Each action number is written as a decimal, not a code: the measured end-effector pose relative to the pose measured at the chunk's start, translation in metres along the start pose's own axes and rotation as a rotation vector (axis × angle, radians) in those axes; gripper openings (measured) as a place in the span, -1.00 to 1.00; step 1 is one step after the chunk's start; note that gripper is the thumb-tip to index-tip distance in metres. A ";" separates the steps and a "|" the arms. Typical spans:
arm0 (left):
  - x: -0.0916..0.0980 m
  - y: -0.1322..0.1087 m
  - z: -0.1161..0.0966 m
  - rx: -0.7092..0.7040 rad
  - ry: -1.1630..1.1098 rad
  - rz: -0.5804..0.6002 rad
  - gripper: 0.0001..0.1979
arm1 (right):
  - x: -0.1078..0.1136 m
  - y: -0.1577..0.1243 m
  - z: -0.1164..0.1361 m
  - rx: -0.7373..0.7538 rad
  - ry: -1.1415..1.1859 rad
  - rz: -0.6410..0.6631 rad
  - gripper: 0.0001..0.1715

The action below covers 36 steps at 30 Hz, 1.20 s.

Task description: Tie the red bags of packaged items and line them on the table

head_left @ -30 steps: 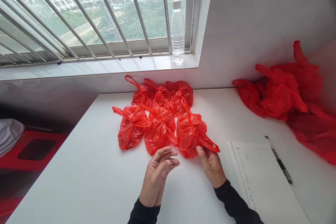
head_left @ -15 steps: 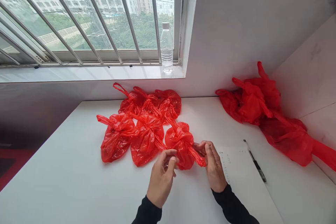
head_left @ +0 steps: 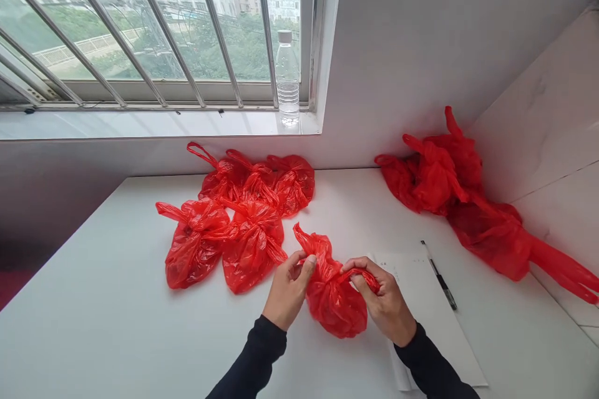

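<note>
A knotted red plastic bag (head_left: 337, 307) is between my two hands, near the front of the bag group. My right hand (head_left: 384, 299) is closed round one twisted handle of it, at the knot's right side. My left hand (head_left: 289, 287) pinches the bag's left side below the other handle, which sticks up. What fills the bag cannot be made out. Left of it lie two more tied red bags, a middle one (head_left: 253, 249) and a left one (head_left: 196, 243). Behind them, a row of tied red bags (head_left: 294, 184) rests by the wall.
On the white table (head_left: 140, 336), a sheet of paper (head_left: 435, 336) lies under my right forearm, with a black pen (head_left: 442, 283) along its edge. More red bags (head_left: 435, 174) are heaped in the right corner. A clear bottle (head_left: 287, 78) stands on the windowsill.
The bag has come toward me, away from the group, and its knot has turned. My right hand has closed on its handle, and my left hand now pinches its side. The view has shifted slightly.
</note>
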<state>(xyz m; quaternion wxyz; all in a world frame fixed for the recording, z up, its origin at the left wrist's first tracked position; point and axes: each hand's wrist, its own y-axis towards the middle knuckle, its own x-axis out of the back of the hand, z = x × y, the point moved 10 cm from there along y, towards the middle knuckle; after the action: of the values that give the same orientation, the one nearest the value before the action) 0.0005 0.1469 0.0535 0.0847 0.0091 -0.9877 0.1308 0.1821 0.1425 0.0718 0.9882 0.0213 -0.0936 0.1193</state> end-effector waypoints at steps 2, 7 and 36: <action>-0.003 -0.010 0.000 -0.004 -0.017 0.027 -0.69 | 0.004 -0.006 0.011 0.038 0.019 0.037 -0.76; 0.013 -0.031 0.003 -0.094 0.008 -0.053 -0.66 | 0.004 -0.023 0.012 -0.016 0.151 0.116 -0.73; -0.004 -0.011 -0.050 -0.522 0.416 -0.189 -0.79 | -0.035 -0.023 -0.028 -0.064 0.041 -0.073 -0.44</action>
<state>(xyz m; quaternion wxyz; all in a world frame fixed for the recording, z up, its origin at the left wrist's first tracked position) 0.0128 0.1491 0.1030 0.2956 0.0515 -0.9442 -0.1357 0.1595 0.1141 0.0370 0.9938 -0.0096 -0.0764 0.0805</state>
